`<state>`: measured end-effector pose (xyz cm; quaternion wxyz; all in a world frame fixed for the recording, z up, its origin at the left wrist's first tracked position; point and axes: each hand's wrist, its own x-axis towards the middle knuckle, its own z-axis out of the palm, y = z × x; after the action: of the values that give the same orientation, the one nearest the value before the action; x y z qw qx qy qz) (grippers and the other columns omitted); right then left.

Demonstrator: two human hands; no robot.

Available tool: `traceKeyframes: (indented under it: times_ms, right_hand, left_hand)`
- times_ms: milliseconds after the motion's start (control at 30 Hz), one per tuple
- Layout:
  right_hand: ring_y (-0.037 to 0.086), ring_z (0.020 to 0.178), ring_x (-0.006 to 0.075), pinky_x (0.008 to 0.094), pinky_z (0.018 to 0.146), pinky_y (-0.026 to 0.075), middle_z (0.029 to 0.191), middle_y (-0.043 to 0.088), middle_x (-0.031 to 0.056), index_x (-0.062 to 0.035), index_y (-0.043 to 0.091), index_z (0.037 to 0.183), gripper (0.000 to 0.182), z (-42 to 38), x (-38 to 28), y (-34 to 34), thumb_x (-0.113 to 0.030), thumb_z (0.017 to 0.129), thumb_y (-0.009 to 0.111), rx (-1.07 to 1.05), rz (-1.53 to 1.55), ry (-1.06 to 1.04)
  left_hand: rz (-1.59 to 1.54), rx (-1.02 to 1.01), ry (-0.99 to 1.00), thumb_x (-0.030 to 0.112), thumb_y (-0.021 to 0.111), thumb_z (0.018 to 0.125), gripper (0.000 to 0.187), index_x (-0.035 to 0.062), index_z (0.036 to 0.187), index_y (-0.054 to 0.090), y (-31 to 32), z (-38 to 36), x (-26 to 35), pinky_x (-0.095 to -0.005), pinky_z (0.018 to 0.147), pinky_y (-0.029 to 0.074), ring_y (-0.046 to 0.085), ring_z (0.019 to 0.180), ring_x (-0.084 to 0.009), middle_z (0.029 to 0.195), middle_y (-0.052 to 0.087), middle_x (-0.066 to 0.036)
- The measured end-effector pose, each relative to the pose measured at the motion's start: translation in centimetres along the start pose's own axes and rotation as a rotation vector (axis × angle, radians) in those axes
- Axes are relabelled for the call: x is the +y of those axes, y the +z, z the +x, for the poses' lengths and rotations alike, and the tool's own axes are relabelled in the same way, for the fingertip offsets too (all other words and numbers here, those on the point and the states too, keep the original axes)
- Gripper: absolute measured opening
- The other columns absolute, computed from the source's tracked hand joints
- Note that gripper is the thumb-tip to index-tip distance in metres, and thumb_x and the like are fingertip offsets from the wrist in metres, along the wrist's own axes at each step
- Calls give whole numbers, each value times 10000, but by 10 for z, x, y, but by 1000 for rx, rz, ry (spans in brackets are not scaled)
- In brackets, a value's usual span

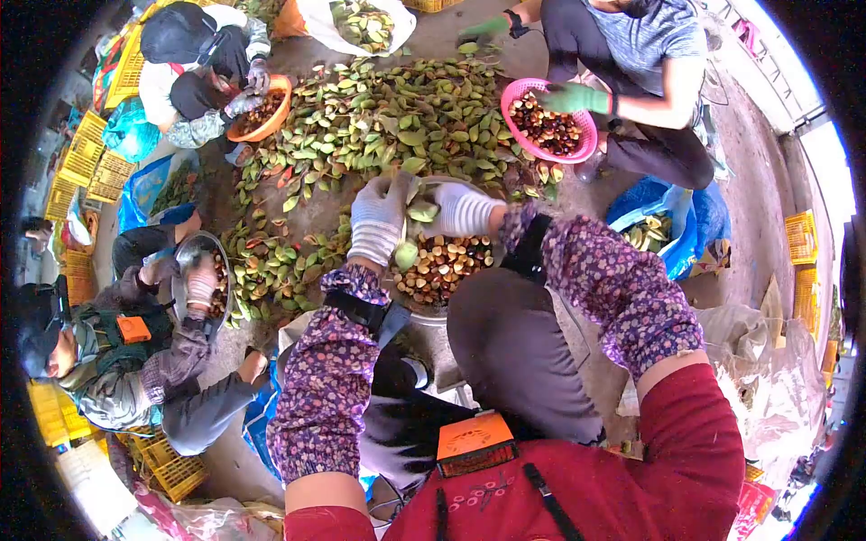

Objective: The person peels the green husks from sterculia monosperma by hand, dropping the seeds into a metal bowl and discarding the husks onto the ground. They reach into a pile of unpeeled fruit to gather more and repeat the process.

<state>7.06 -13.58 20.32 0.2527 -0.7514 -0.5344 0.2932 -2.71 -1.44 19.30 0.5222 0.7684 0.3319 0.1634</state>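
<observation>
My left hand (379, 216), in a striped grey-white glove, is closed with its fingertips at a green husk (422, 210). From the other side my right hand (462, 209), gloved alike, is closed on the same husk. Another pale green, rounded piece (406, 254) is just below my left hand. Under both hands sits a metal basin (428, 319) holding many shiny brown and cream seeds (444, 269). My fingertips are partly hidden by the gloves and the husk.
A wide pile of green husks (388, 117) covers the floor ahead. Co-workers sit around it with an orange bowl (282, 113), a pink basket (591, 135) and another basin (225, 261). A blue sack (713, 225) stands right; yellow crates (83, 149) line the left.
</observation>
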Motion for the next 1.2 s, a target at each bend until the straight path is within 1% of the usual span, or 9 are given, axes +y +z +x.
traceKeyframes:
  times_ms: [167, 367, 500, 600, 700, 733, 833, 1000, 1200]
  right_hand:
    - [581, 909, 290, 359, 845, 452, 970, 626, 131, -94, 580, 1073, 392, 23, 64, 42, -278, 738, 666, 234, 188, -386]
    - [570, 932, 231, 341, 838, 444, 1017, 614, 120, -57, 579, 1072, 343, 2, 82, 10, -190, 764, 649, 6, 288, -207]
    - [581, 743, 176, 302, 688, 479, 825, 625, 61, -36, 595, 987, 216, -11, 43, -12, -183, 830, 573, -99, 755, -203]
    - [574, 692, 162, 297, 613, 475, 788, 613, 51, -41, 595, 943, 200, -5, 41, -16, -213, 883, 511, -103, 817, 272]
    - [543, 616, 111, 272, 546, 453, 667, 575, 32, -11, 607, 880, 286, 9, 56, -7, -272, 915, 495, 297, 72, -495]
    - [527, 631, 110, 277, 570, 453, 689, 584, 44, 18, 608, 901, 288, 2, 52, -5, -256, 899, 521, 145, 604, -64]
    - [515, 640, 109, 274, 582, 450, 730, 596, 41, 25, 608, 937, 268, -4, 35, -4, -230, 882, 548, 166, 579, 251]
    - [487, 445, 85, 222, 401, 383, 629, 523, 7, -8, 541, 944, 202, -11, 22, -1, -204, 900, 520, 226, 720, 97]
    - [495, 646, 80, 233, 571, 425, 761, 567, 17, 11, 546, 1019, 226, -11, 24, 3, -178, 899, 524, 228, 803, 150]
  left_hand:
    - [73, -80, 1, 362, 603, 807, 425, -48, 915, 634, 0, -1, 8, -331, 696, 487, 629, 745, -239, 773, 652, -156]
    - [-175, -452, -28, 365, 750, 679, 539, -29, 1018, 607, 4, 14, -31, -253, 700, 477, 588, 750, -130, 853, 649, -95]
    - [-257, -280, 88, 327, 751, 688, 565, -36, 1082, 571, 16, 16, -45, -269, 749, 468, 586, 810, -151, 920, 644, -110]
    - [-156, -209, 121, 293, 745, 714, 545, -39, 1105, 561, 15, 5, -26, -271, 783, 467, 587, 854, -150, 991, 635, -113]
    - [-76, -185, 121, 257, 708, 770, 477, -43, 1110, 562, 15, 4, -24, -275, 809, 466, 588, 893, -156, 1023, 633, -115]
    - [-129, -223, 38, 256, 686, 789, 460, -47, 1111, 559, 16, 7, -28, -280, 812, 464, 588, 902, -163, 1025, 634, -121]
    - [-74, -187, 123, 243, 599, 854, 398, -44, 1126, 549, 24, 12, -40, -282, 812, 456, 590, 903, -190, 1025, 634, -143]
    - [-89, -87, 58, 187, 541, 877, 343, -59, 1116, 543, 30, -1, -33, -295, 778, 455, 593, 860, -207, 967, 642, -164]
    - [-210, -111, 73, 164, 484, 859, 297, -40, 1040, 602, 33, 10, -57, -292, 730, 454, 589, 778, -187, 904, 660, -130]
